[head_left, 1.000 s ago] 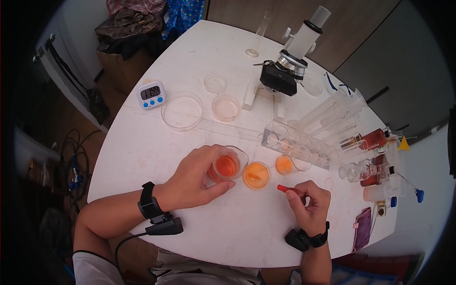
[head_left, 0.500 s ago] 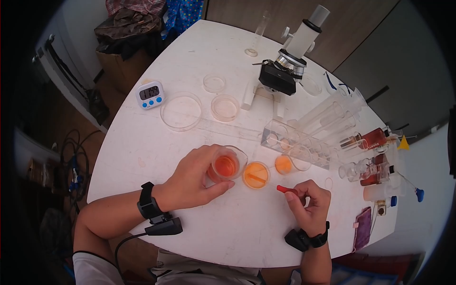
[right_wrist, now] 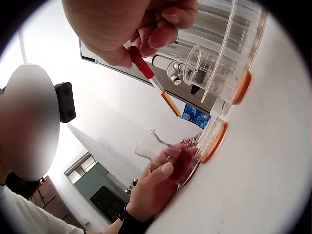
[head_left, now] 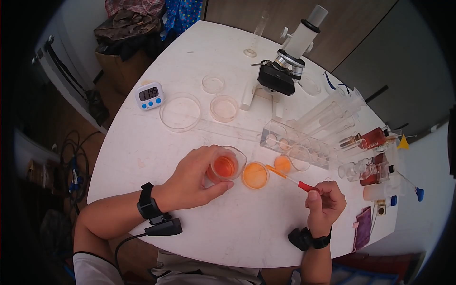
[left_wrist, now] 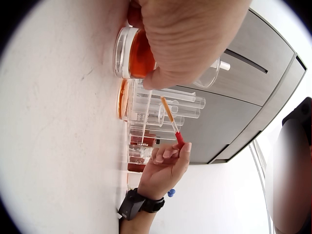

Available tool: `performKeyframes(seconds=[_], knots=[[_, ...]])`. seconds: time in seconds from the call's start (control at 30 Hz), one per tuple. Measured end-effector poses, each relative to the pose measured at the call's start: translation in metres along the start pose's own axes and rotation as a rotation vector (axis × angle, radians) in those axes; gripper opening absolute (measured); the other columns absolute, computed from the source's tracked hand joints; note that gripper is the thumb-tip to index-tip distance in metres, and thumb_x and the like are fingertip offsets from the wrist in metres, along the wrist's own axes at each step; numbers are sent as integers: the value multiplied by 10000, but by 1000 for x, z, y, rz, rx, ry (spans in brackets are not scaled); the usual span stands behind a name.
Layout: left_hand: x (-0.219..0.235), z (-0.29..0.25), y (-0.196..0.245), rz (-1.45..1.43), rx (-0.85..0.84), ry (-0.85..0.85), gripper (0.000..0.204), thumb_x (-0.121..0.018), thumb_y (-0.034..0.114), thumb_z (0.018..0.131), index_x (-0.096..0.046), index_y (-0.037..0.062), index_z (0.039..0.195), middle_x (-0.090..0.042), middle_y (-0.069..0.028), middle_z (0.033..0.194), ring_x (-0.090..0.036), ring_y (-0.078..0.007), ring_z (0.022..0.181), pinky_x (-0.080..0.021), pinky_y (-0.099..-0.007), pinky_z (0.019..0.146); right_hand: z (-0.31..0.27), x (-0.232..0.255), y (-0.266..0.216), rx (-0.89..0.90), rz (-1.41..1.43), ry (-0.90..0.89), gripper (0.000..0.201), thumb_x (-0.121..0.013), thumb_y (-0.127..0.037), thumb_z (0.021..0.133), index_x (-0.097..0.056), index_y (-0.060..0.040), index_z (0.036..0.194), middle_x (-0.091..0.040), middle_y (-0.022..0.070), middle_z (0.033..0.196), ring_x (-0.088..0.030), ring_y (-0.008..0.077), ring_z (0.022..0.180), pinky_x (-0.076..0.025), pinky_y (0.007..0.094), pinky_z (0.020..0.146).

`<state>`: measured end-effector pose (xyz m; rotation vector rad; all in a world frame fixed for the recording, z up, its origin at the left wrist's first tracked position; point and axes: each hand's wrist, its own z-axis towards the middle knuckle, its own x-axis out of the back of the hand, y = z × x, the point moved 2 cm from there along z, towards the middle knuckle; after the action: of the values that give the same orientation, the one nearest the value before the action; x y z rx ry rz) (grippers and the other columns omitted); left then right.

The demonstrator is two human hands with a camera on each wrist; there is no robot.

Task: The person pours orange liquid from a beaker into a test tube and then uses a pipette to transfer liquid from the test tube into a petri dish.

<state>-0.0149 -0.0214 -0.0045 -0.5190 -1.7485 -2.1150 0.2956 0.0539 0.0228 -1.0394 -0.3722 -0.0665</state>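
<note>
My left hand (head_left: 202,173) curls round a flared glass flask (right_wrist: 152,145) with orange-red liquid (head_left: 224,166) in its bottom, standing on the table. The right hand (head_left: 325,202) pinches the red rubber bulb of a dropper (head_left: 306,185). Orange liquid fills the lower part of the dropper's glass tube (right_wrist: 170,103). The dropper slants above the table, its tip clear of the dishes in the right wrist view. Just right of the flask sits a small round glass dish (head_left: 255,175) of orange liquid. Behind the dropper stands a small beaker (head_left: 299,158) with orange liquid at its bottom.
A clear test tube rack (head_left: 294,145) stands behind the beaker, with large tubes (head_left: 327,111) to its right. Farther back are a microscope (head_left: 282,71), petri dishes (head_left: 180,112) and a timer (head_left: 150,96). Red-brown bottles (head_left: 373,138) line the right side.
The dropper has come up out of the small dish. My right hand has moved to the right with it. The left hand keeps its grip on the flask.
</note>
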Motion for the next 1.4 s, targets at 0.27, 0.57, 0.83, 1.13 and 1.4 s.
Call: performKeyframes(seconds=[0.27,0.57,0.83,1.13,1.4], knots=[[0,1,1,3,4,-6,505,-823,119,849,-594,63,1296,-661,-129,1282,-632,-287,1186,-472,-395,1056,9,22,-6,68,31,253,243,-708,-190,1010,-579,-16,899,-578,2,693,-513,51,539,-391,201,508],[0,0,0,-7,-2,0,502,-824,114,849,-594,65,1293,-660,-125,1284,-635,-285,1186,-480,-390,1050,11,24,-1,15,22,200,179,-695,-106,1019,-586,-21,906,-596,-3,697,-498,28,540,-373,191,514],[1,1,1,-2,-9,-5,498,-822,134,854,-594,63,1291,-662,-128,1276,-635,-289,1178,-474,-392,1047,11,22,-2,-2,-5,212,149,-679,-61,1021,-595,-14,907,-608,-4,697,-498,23,538,-375,189,511],[-2,2,-2,28,-109,46,499,-827,191,868,-575,65,1280,-662,-156,1136,-633,-328,1044,-491,-425,911,11,20,-4,-9,-30,200,150,-681,-73,1029,-607,-6,917,-614,-3,687,-506,22,535,-382,192,510],[0,0,0,-2,-6,3,492,-821,127,854,-598,60,1287,-665,-131,1280,-637,-290,1183,-477,-393,1050,11,16,-5,-13,-16,180,161,-681,-80,1034,-605,-3,915,-615,2,696,-514,29,544,-388,195,515]])
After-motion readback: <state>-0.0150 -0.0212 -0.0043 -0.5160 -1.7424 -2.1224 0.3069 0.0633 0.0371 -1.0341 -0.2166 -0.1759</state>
